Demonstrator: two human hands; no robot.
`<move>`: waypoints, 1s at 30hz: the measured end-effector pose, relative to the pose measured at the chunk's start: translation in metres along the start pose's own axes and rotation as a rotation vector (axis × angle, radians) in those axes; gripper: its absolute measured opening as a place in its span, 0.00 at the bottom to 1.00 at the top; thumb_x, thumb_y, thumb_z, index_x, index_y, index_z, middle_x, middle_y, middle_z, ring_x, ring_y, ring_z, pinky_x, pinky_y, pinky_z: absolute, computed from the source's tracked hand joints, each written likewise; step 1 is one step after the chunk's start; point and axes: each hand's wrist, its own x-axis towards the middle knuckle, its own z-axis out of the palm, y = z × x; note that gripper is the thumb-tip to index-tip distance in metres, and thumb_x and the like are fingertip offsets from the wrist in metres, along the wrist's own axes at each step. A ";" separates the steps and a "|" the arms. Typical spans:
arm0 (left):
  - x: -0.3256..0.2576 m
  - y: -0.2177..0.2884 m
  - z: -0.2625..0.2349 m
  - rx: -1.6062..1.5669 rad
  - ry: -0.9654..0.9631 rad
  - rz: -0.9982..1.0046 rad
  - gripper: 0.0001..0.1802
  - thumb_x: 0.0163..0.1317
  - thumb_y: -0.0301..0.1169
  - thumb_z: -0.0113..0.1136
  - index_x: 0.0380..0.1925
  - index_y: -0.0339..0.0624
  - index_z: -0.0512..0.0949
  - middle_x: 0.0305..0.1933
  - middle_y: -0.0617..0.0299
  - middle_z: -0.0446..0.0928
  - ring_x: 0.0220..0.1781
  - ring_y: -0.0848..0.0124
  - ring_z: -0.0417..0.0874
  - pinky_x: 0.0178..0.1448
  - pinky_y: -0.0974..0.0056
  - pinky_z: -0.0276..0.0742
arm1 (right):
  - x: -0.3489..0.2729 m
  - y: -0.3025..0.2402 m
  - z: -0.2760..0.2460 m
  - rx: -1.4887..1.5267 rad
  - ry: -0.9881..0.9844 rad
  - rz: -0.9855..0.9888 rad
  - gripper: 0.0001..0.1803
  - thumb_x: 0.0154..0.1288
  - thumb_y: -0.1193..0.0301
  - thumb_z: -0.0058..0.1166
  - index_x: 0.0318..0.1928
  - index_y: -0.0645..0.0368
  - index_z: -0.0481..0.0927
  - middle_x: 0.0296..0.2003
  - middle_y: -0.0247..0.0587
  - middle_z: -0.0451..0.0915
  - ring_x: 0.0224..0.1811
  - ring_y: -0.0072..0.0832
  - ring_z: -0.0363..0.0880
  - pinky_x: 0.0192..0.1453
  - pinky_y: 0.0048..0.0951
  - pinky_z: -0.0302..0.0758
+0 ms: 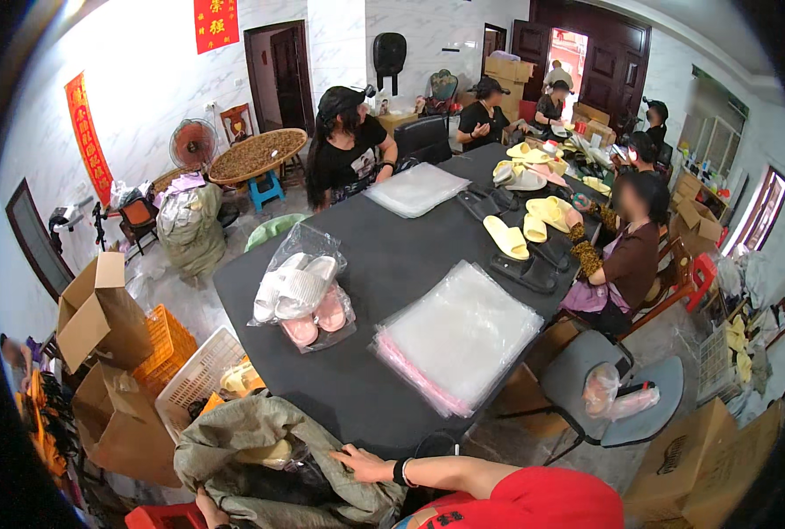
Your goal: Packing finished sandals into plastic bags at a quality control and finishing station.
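Note:
A large grey-green woven sack (234,423) gapes at the near edge of the black-covered table, with pale and dark things in clear plastic inside. My right hand (364,463) grips the right side of its mouth. At the lower left, my left hand (209,507) holds the sack's left rim, its fingers partly hidden. On the table beyond lie bagged slippers, a white pair (297,286) and a pink pair (315,319). To their right is a stack of clear plastic bags (467,335), with a second stack (417,189) farther back.
Yellow slippers (507,238) and black slippers (525,271) lie along the right side, where a co-worker (635,242) sits. Another person (347,145) sits at the far left side. A white crate (200,375), cardboard boxes (101,309) and a chair (639,410) flank the table.

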 end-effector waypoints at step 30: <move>-0.147 0.063 0.078 -0.394 0.038 -0.097 0.17 0.63 0.37 0.44 0.43 0.37 0.73 0.39 0.58 0.78 0.37 0.65 0.79 0.42 0.60 0.75 | -0.007 -0.061 -0.034 -0.311 0.251 -0.419 0.38 0.54 0.61 0.54 0.63 0.56 0.54 0.59 0.50 0.56 0.61 0.48 0.54 0.63 0.43 0.54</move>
